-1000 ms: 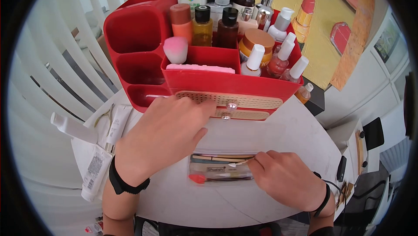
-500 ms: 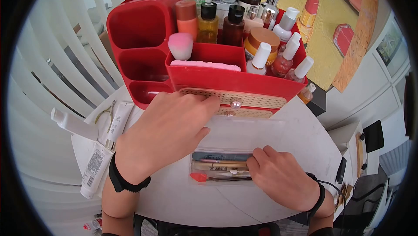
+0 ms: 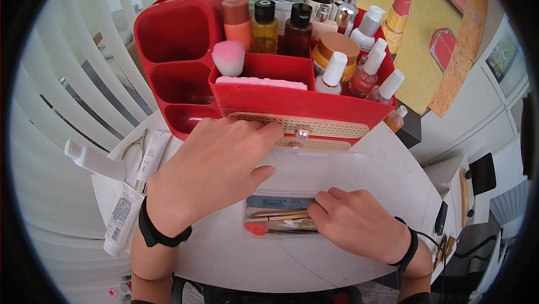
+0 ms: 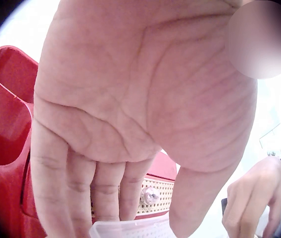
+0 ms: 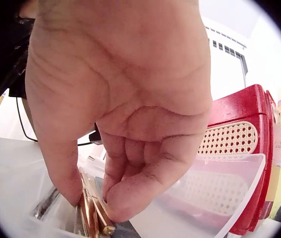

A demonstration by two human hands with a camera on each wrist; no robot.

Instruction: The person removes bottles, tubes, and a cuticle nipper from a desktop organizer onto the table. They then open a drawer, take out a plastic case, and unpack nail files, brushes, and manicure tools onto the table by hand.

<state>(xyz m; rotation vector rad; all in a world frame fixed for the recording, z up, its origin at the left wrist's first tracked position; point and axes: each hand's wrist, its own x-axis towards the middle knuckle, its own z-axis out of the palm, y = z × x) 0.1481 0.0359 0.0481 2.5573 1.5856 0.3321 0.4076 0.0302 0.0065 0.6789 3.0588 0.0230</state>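
Observation:
A clear plastic case (image 3: 331,172) stands with its lid raised on the white table. Inside lie a blue-grey nail file (image 3: 275,202) marked Shuaishi, slim wooden sticks (image 3: 272,217) and a red-ended piece (image 3: 255,229). My right hand (image 3: 359,225) reaches into the case's right end, thumb and index finger pinching several thin sticks (image 5: 92,213). My left hand (image 3: 216,163) spans the lid's left side, palm down, its fingers (image 4: 51,183) straight and passing behind the lid's edge (image 4: 130,228); nothing is gripped in it.
Just behind stands a red organizer (image 3: 258,102) with drawers, bottles, nail polishes (image 3: 365,79) and a pink-tipped brush (image 3: 228,58). White tubes (image 3: 122,220), a white bottle (image 3: 92,161) and nippers (image 3: 135,145) lie at the left. A cable (image 3: 432,239) hangs by my right wrist.
My right hand has shifted slightly left over the case. A white-tipped stick once at its fingertips is back among the contents, and the items inside have been rearranged. My left hand stays put.

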